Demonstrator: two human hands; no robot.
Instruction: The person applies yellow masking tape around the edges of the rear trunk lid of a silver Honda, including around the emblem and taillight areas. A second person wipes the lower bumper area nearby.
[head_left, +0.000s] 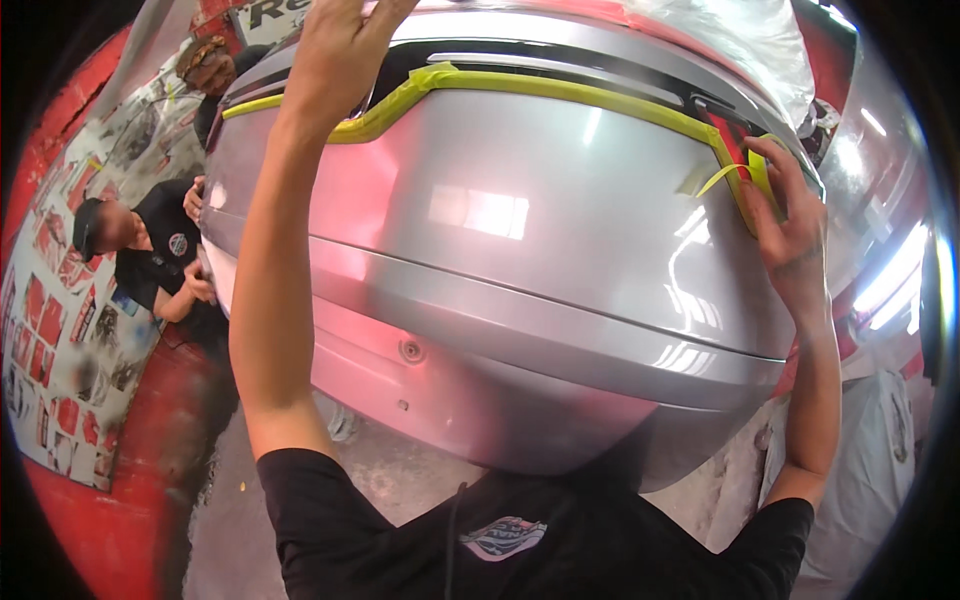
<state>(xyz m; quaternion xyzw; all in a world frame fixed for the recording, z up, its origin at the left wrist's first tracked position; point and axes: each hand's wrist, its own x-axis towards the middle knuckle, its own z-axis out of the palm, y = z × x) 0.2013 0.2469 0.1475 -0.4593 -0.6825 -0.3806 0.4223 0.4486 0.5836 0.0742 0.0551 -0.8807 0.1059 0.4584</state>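
Observation:
A silver car body (520, 200) fills the middle, with lights reflecting off its glossy panel. Yellow-green masking tape (560, 92) runs along the panel's upper edge, dips toward the left and bends down at the right end. There my right hand (795, 225) pinches the tape, thumb and fingers against the car beside a red lamp-like strip (728, 128). A thin loose curl of tape stands off the panel by the fingertips. My left hand (340, 55) is raised over the car's upper left part, above the tape; the top of the picture cuts off most of its fingers.
To the left, a person in a black cap (95, 228) touches the car's side. Another person (212, 75) leans in behind the far left corner. Clear plastic sheeting (775, 50) covers part of the car's top. A pale sheet (850, 470) hangs at the right.

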